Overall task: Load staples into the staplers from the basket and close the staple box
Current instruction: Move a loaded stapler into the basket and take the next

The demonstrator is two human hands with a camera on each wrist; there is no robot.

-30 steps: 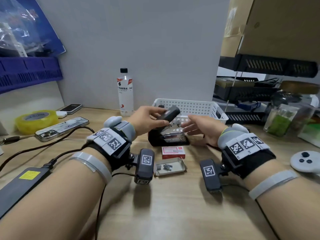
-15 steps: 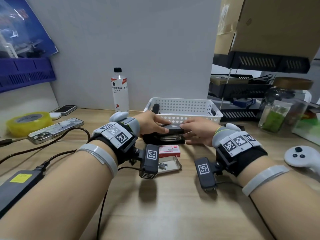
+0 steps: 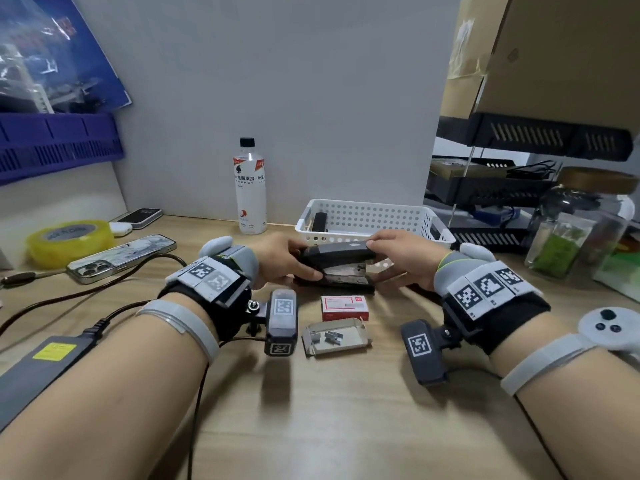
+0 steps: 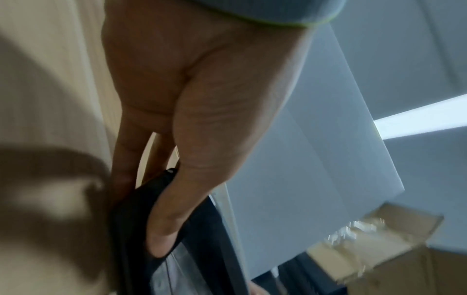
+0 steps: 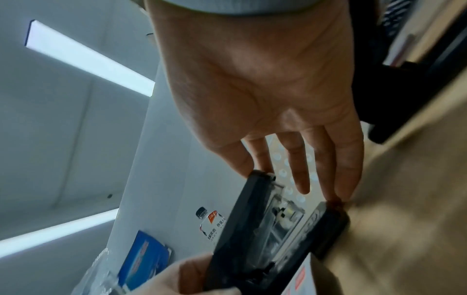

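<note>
A black stapler (image 3: 334, 263) sits in front of the white basket (image 3: 377, 216), with its cover slightly raised over the metal magazine. My left hand (image 3: 280, 258) grips its rear end, thumb along the side (image 4: 164, 229). My right hand (image 3: 394, 254) pinches the front tip of the cover with nearly straight fingers (image 5: 255, 165); the stapler (image 5: 252, 239) fills the lower part of the right wrist view. A second black stapler (image 3: 320, 221) lies in the basket. The red staple box sleeve (image 3: 344, 306) and its open tray of staples (image 3: 334, 337) lie just in front of the stapler.
A drink bottle (image 3: 250, 188) stands left of the basket. Two phones (image 3: 121, 256), yellow tape (image 3: 69, 237), a power brick (image 3: 38, 368) and cables lie on the left. A white controller (image 3: 609, 327), a glass jar (image 3: 568, 237) and black shelves are on the right.
A second ago my left hand held the stapler's cover swung up. Both hands then brought it down, and now they hold the stapler at its two ends.
</note>
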